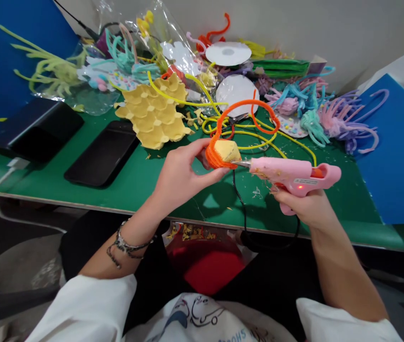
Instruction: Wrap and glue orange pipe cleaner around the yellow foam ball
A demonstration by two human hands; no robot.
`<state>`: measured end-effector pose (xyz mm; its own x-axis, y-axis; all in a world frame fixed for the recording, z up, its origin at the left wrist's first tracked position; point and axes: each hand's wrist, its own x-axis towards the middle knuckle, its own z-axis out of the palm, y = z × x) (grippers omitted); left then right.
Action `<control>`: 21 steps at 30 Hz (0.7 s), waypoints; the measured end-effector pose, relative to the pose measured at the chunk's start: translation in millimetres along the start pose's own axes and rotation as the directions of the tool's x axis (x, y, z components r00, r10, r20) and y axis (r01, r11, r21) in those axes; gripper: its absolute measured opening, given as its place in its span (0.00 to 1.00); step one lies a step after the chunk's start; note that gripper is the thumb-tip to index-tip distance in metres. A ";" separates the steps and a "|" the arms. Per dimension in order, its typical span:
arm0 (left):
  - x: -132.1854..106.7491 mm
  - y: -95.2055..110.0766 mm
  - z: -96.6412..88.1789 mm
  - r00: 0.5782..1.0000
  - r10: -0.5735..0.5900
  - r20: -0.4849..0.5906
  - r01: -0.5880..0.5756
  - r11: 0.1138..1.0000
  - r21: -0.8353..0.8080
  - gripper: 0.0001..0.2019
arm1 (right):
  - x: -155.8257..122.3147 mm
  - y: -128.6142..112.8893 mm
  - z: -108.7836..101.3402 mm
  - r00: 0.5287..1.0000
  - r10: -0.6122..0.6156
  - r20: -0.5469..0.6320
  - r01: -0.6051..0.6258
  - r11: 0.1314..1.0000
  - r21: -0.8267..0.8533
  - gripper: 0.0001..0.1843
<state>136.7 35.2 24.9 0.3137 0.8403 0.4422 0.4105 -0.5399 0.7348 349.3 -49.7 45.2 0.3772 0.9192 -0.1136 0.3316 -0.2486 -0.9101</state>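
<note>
My left hand point(182, 173) pinches a small yellow egg-carton cup point(226, 151) that is wrapped at its base with an orange pipe cleaner point(245, 114), whose free end loops up above it. My right hand point(303, 206) grips a pink hot glue gun point(291, 173) by its handle. The gun's metal nozzle touches the right side of the yellow cup. A black cord point(243, 204) hangs from the gun over the table edge. Both hands hover above the green table point(145, 185).
A yellow egg-carton piece point(154, 111) lies behind the hands, with yellow pipe cleaners point(259, 137), white discs point(228, 53) and pastel pipe-cleaner bundles point(330, 116) beyond. A black phone point(104, 154) and a black power bank point(33, 128) lie at left. Blue boards point(398, 156) stand on both sides.
</note>
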 end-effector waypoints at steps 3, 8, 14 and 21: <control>-0.2 1.5 -1.1 1.000 -0.002 0.005 0.002 1.000 0.024 0.22 | -0.1 0.1 1.0 1.000 -0.005 0.002 0.005 1.000 0.000 0.09; -0.8 3.5 -2.1 1.000 0.004 0.001 -0.004 0.998 0.069 0.21 | -2.1 -0.9 2.1 1.000 -0.004 -0.021 0.003 0.999 -0.038 0.11; -3.3 3.8 -2.2 1.000 0.016 -0.014 -0.014 0.989 0.149 0.20 | -3.8 -2.3 4.1 1.000 -0.011 -0.018 0.010 0.999 -0.040 0.10; -4.5 4.9 -2.1 1.000 0.020 -0.006 -0.018 0.970 0.242 0.22 | -3.1 -3.1 4.5 1.000 -0.007 -0.010 0.006 0.999 -0.051 0.10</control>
<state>135.4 28.9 27.6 0.3165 0.8298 0.4597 0.6003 -0.5504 0.5803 343.3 -50.5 46.6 0.3838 0.9176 -0.1031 0.3774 -0.2577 -0.8895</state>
